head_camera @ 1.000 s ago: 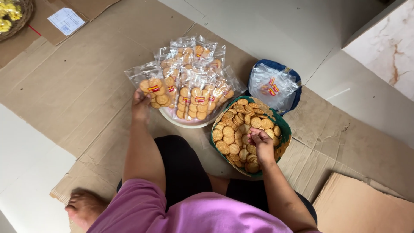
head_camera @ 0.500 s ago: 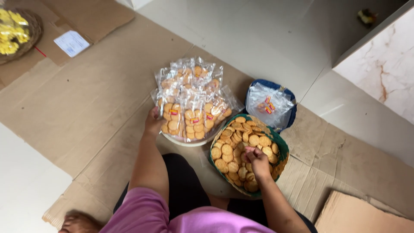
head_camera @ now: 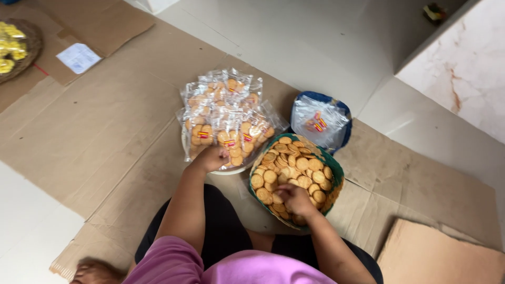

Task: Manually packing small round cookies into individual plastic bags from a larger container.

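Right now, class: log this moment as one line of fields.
left hand: on bagged biscuits | right hand: in basket of loose biscuits | empty bags: behind basket | floor: cardboard

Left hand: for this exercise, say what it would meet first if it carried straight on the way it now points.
The left hand points up-frame, already against the heap of clear biscuit packets on the white plate, so those packets come first.

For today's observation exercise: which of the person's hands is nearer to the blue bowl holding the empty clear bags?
The right hand, in the green basket of biscuits just below the blue bowl. The left hand rests farther off, on the packed biscuit bags.
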